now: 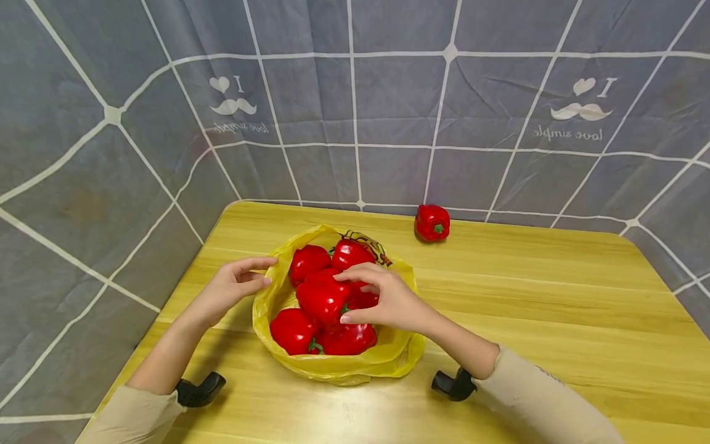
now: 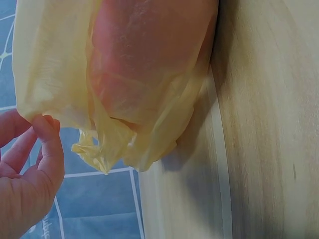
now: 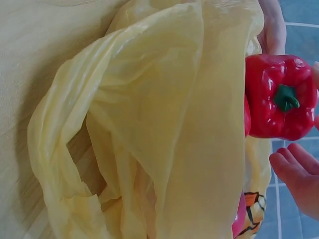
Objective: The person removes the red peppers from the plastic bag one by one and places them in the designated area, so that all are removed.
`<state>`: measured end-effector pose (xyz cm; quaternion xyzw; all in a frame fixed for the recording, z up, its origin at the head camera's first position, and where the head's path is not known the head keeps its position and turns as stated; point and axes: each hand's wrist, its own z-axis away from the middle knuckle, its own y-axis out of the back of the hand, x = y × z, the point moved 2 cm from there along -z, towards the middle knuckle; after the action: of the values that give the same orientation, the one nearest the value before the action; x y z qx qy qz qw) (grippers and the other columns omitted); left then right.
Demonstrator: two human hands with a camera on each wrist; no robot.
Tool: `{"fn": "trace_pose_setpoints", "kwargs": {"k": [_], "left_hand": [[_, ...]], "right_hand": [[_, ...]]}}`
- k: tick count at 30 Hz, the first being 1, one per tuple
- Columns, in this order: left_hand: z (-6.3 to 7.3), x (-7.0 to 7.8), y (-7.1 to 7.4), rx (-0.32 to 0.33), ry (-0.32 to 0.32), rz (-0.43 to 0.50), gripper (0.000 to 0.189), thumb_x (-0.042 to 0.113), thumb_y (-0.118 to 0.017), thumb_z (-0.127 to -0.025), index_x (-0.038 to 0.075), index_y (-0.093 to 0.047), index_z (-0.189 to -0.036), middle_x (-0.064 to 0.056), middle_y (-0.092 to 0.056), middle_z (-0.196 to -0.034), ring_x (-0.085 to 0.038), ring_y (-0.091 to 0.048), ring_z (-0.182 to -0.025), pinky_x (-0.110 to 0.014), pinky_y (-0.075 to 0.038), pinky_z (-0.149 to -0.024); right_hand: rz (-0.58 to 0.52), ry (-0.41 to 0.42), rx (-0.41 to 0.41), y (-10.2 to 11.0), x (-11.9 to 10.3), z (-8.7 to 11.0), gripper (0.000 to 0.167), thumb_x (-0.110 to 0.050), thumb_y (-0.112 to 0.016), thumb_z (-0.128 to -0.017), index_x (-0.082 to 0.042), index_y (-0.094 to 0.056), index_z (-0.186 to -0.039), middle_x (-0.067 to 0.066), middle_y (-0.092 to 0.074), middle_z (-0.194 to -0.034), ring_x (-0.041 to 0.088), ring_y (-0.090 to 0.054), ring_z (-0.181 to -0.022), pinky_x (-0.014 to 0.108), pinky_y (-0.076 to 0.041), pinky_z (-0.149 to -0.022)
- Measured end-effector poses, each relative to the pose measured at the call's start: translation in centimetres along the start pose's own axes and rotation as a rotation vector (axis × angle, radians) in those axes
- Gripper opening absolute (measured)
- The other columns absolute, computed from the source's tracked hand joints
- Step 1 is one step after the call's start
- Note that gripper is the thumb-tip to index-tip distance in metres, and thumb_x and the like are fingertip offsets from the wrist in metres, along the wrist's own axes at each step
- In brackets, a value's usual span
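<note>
A yellow plastic bag (image 1: 341, 370) stands with its mouth wide, and several red bell peppers (image 1: 292, 331) lie inside. My right hand (image 1: 385, 296) reaches over the bag from the right, thumb and index finger curved round the topmost red bell pepper (image 1: 322, 298). In the right wrist view that pepper (image 3: 279, 97) rises past the rim, its green stem facing the camera and fingertips at its surface. On the far left rim, my left hand (image 1: 235, 285) pinches the bag's edge. The left wrist view shows the left hand (image 2: 35, 159) with the thin plastic (image 2: 55, 94) at its fingertips.
One more red bell pepper (image 1: 432, 223) sits by itself at the table's back edge. The wooden table (image 1: 554, 296) runs up to a grey curtain (image 1: 399, 105) with white lines behind and on both sides. Black wrist mounts (image 1: 201, 390) hang under the forearms.
</note>
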<state>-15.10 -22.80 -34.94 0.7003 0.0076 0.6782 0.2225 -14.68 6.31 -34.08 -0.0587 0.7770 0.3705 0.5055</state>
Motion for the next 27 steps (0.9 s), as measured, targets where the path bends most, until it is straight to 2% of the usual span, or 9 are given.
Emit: {"fn": "trace_pose_setpoints", "kwargs": {"k": [6,12,21,27], "left_hand": [[-0.1,0.0,0.1,0.003,0.011,0.005,0.043,0.006,-0.058,-0.091,-0.013,-0.046,-0.128,-0.030,-0.048,-0.128,-0.003,-0.057,-0.094,-0.018,-0.047,-0.081],[-0.2,0.1,0.0,-0.012,-0.001,0.017,0.044,0.007,-0.058,-0.091,-0.013,-0.045,-0.129,-0.030,-0.048,-0.127,-0.003,-0.057,-0.094,-0.018,-0.047,-0.081],[-0.4,-0.2,0.4,-0.023,0.014,0.010,0.045,0.007,-0.058,-0.091,-0.013,-0.045,-0.129,-0.030,-0.048,-0.127,-0.005,-0.057,-0.092,-0.019,-0.047,-0.081],[-0.3,-0.3,0.3,-0.024,0.011,0.013,0.044,0.006,-0.058,-0.090,-0.014,-0.046,-0.128,-0.023,-0.053,-0.123,-0.006,-0.058,-0.091,-0.019,-0.048,-0.080]], "right_hand": [[0.017,0.033,-0.006,-0.3,-0.3,-0.3,0.055,-0.023,-0.082,-0.072,-0.012,-0.060,-0.122,0.000,-0.055,-0.123,0.016,-0.048,-0.113,0.031,-0.048,-0.088],[-0.002,0.022,0.000,-0.5,-0.1,-0.5,0.055,-0.022,-0.082,-0.071,-0.012,-0.061,-0.121,0.000,-0.053,-0.123,0.016,-0.048,-0.113,0.029,-0.048,-0.087],[-0.014,-0.007,-0.018,-0.7,0.0,-1.1,0.055,-0.022,-0.083,-0.070,-0.013,-0.062,-0.121,-0.001,-0.052,-0.124,0.014,-0.047,-0.113,0.027,-0.048,-0.087],[-0.014,-0.015,-0.008,-0.8,0.2,-1.0,0.053,-0.022,-0.082,-0.071,-0.014,-0.063,-0.119,-0.002,-0.053,-0.123,0.014,-0.048,-0.112,0.027,-0.048,-0.087]]}}
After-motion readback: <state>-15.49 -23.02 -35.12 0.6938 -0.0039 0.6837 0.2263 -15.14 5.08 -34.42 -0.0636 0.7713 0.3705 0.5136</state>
